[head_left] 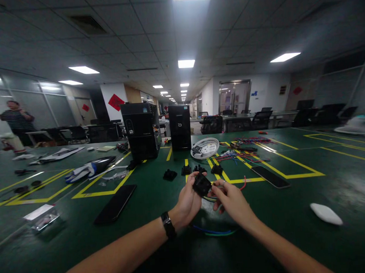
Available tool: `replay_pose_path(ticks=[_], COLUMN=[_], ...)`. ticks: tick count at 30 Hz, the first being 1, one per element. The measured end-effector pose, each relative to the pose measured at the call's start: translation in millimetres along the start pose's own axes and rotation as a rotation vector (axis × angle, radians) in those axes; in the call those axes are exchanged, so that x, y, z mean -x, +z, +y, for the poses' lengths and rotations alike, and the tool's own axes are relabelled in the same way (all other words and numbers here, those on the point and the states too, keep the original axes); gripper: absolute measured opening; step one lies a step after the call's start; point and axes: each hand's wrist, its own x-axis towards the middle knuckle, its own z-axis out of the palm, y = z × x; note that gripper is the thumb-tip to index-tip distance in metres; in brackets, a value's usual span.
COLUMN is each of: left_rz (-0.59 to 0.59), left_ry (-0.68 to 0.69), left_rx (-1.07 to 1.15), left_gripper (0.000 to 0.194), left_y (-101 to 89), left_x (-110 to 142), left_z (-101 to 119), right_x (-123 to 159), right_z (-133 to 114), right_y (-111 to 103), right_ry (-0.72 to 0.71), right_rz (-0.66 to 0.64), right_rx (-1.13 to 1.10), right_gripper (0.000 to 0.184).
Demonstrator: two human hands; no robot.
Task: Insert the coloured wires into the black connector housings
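My left hand (186, 201), with a black watch on its wrist, is closed around a squarish black plastic part (201, 184) and holds it above the table. Thin wires (209, 199) run from the underside of this part. At the part's right side, my right hand (233, 201) has its thumb and finger pinched together on a wire; the exact tip is hidden. A red wire end (244, 183) sticks out beyond the right fingers. Below the hands, blue and green wires (216, 233) curve over the table. Several similar black parts (170, 175) lie just beyond my hands.
Two black computer towers (141, 132) stand at the back, with a white plastic basket (205, 148) beside them. Loose coloured wires (250, 141) lie right of it. Dark flat slabs (115, 204), a clear box (42, 217) and a white mouse-like object (326, 213) are on the green table.
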Motion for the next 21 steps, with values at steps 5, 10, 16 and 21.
replay_pose_path(ticks=[5, 10, 16, 21], left_rz=[-0.082, -0.141, -0.249, -0.316], left_ry=[-0.02, -0.139, -0.309, -0.481], left_rx=[-0.029, -0.156, -0.036, 0.074], left_gripper=[0.028, 0.049, 0.055, 0.04], left_y=[-1.2, 1.5, 10.6, 1.9], left_x=[4.9, 14.1, 21.4, 13.9], left_z=[-4.9, -8.9, -9.4, -12.0], right_x=[-7.8, -11.8, -9.7, -24.0], right_z=[0.4, 2.9, -2.0, 37.2], right_y=[-9.7, -21.1, -19.2, -38.5], right_ry=[0.064, 0.022, -0.159, -0.327], right_rz=[0.049, 0.116, 0.16, 0.218], right_rx=[-0.2, -0.141, 0.218, 0.485], right_gripper=[0.028, 0.025, 0.034, 0.035])
